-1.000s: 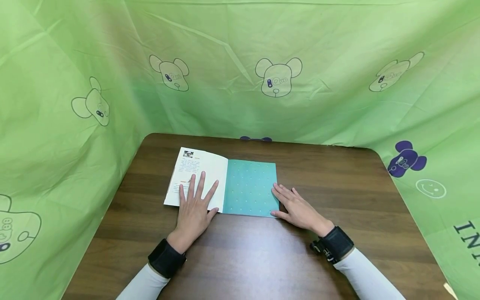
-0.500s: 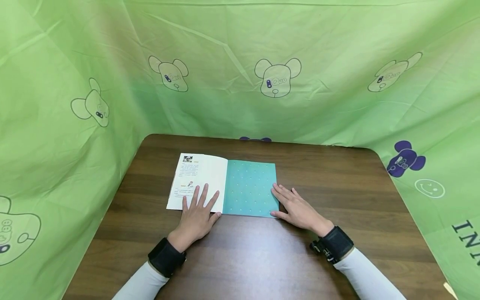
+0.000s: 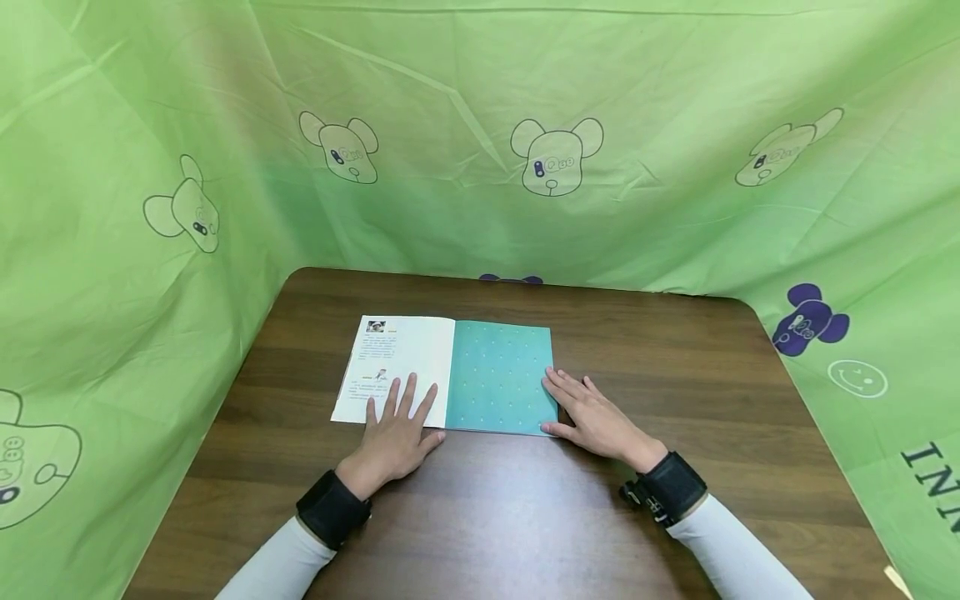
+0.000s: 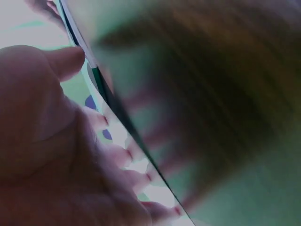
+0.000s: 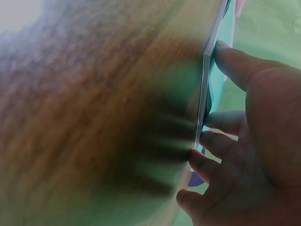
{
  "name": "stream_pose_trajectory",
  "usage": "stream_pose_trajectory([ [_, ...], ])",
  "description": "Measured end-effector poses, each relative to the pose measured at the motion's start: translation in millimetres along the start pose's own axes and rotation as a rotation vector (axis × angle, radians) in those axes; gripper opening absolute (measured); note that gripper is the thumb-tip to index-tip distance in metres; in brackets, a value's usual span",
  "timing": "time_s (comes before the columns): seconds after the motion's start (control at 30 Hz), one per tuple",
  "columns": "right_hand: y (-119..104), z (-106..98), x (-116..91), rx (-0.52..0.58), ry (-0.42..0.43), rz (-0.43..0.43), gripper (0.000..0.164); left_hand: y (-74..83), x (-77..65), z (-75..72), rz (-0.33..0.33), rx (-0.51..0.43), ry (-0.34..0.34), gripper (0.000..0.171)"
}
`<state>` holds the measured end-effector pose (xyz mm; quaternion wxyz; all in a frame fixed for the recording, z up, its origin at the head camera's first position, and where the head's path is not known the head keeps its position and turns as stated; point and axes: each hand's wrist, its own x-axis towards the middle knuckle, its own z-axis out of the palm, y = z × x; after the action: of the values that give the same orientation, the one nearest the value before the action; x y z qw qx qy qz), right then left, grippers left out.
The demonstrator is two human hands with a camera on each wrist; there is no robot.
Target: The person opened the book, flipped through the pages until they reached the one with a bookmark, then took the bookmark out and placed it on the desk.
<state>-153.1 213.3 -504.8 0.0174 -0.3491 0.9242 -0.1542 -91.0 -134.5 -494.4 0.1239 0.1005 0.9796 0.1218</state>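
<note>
An open book (image 3: 498, 375) lies on the brown wooden table, its left page white with print and small pictures, its right page teal with pale dots. My left hand (image 3: 393, 442) rests with spread fingers on the lower part of the white page, the thumb beside the book's near edge. Over at the teal page's right edge, my right hand (image 3: 596, 421) touches the lower corner with its fingertips, fingers extended. In the left wrist view the left hand (image 4: 70, 141) meets the book's edge; in the right wrist view the right hand (image 5: 249, 127) does likewise.
The wooden table (image 3: 675, 350) has rounded far corners. A green curtain (image 3: 465, 167) printed with bear heads hangs behind it and on both sides. Each wrist wears a black band (image 3: 333, 508). A small pale object (image 3: 897, 581) shows at the table's right edge.
My left hand has slid down the white page toward the near edge, and that page has settled flatter. The right hand has stayed in place.
</note>
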Motion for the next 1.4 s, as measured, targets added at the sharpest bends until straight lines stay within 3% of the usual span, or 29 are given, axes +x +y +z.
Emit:
stream_pose_trajectory([
  [0.6, 4, -9, 4, 0.055, -0.048, -0.041, 0.082, 0.6, 2.1, -5.3, -0.009, 0.027, -0.107, 0.083],
  [0.87, 6, -17, 11, 0.066, -0.076, -0.111, 0.084, 0.2, 5.7, -9.6, 0.011, 0.037, -0.117, 0.086],
  [1.13, 7, -20, 16, 0.086, -0.118, -0.169, 0.077, 2.6, 9.6, -17.5, 0.013, 0.038, -0.153, 0.087],
  [1.4, 11, -14, 18, 0.097, -0.085, -0.175, 0.07, 5.2, 12.4, -16.8, 0.008, 0.044, -0.136, 0.085],
])
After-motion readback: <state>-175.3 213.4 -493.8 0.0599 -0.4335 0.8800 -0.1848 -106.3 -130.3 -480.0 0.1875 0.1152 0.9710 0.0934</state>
